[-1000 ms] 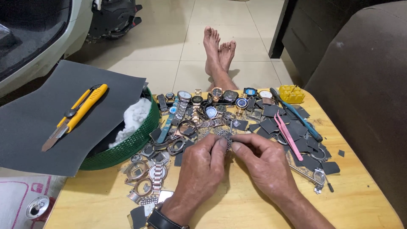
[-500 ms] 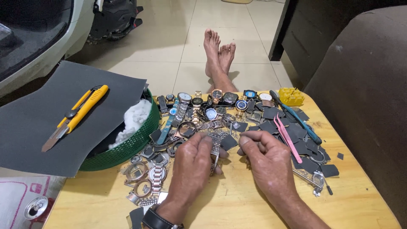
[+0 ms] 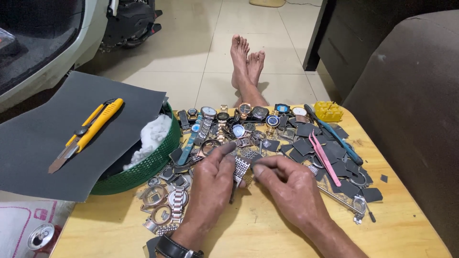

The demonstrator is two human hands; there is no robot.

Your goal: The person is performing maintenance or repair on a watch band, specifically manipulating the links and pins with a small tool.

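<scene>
At far left, a yellow utility knife (image 3: 86, 134) lies on a dark grey sheet (image 3: 43, 148) that covers part of a green basket (image 3: 143, 167) holding white cotton wadding (image 3: 150, 136). Beside the basket, loose watch cases and bezels (image 3: 160, 200) lie on the wooden table (image 3: 248, 234). At centre, the left hand (image 3: 210, 186) and right hand (image 3: 287, 184) meet over a metal link watch bracelet (image 3: 242, 168); both hands pinch it between thumb and fingertips, just above the table. Behind the hands, a row of wristwatches (image 3: 239, 114) spans the table. To the right lie pink tweezers (image 3: 324, 157), dark abrasive scraps (image 3: 344, 169) and a yellow block (image 3: 328, 111).
</scene>
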